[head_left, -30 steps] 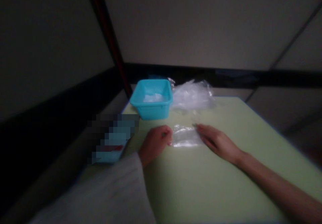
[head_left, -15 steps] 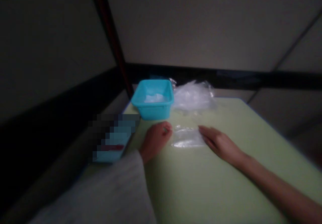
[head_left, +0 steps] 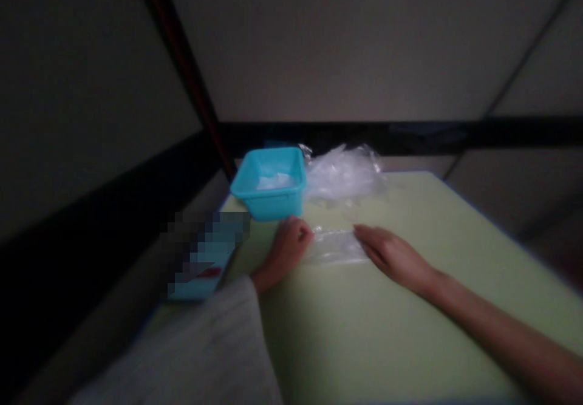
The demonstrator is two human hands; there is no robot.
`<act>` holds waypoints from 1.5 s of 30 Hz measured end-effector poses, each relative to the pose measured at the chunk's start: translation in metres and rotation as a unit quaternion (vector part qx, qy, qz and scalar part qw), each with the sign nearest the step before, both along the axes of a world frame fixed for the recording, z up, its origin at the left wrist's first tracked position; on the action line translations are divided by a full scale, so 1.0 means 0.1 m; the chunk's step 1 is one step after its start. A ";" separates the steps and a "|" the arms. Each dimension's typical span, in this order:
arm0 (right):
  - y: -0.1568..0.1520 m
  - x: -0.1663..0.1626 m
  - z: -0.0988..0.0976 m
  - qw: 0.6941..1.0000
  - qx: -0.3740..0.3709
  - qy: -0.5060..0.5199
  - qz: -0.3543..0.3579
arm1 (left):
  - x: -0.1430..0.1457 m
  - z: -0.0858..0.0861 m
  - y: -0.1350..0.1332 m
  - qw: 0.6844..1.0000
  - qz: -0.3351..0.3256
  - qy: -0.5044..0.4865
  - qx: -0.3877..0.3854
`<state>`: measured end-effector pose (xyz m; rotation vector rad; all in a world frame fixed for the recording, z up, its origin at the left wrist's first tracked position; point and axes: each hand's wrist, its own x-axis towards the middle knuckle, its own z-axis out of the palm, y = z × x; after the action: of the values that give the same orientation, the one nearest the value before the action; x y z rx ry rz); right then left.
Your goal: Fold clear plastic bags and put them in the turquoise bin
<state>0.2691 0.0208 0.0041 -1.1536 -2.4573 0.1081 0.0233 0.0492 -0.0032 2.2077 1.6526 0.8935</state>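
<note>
A small clear plastic bag (head_left: 337,247) lies flat on the pale green tabletop, crosswise between my two hands. My left hand (head_left: 288,244) is closed, with thumb and fingertips pinching the bag's upper left corner. At the other end, my right hand (head_left: 387,250) has its fingers pressed together on the bag's upper right edge. Whether anything is inside the bag is too blurred to tell. Beyond my left hand stands a turquoise plastic basin (head_left: 273,206), holding some white or clear material (head_left: 276,181) that I cannot make out.
A heap of clear plastic bags (head_left: 344,174) sits right of the basin at the table's far end. On the left edge lies a blurred-out bluish flat object (head_left: 214,250). The green table (head_left: 387,338) has a blue rim, with walls behind and to the left.
The view has tilted and shifted slightly. My left hand is a little more upright at the bag's corner, and the bag's shine has changed. Both hands stay at the bag's ends.
</note>
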 end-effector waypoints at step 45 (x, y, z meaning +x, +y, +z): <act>-0.08 -0.04 -0.15 0.985 0.016 -0.170 -0.016 | 0.31 -0.02 -0.38 0.951 -0.117 0.284 0.044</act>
<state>0.2652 0.0124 -0.0111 -1.2873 -2.7199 -0.1490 0.0547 0.0108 -0.0047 2.8332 1.5187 0.2812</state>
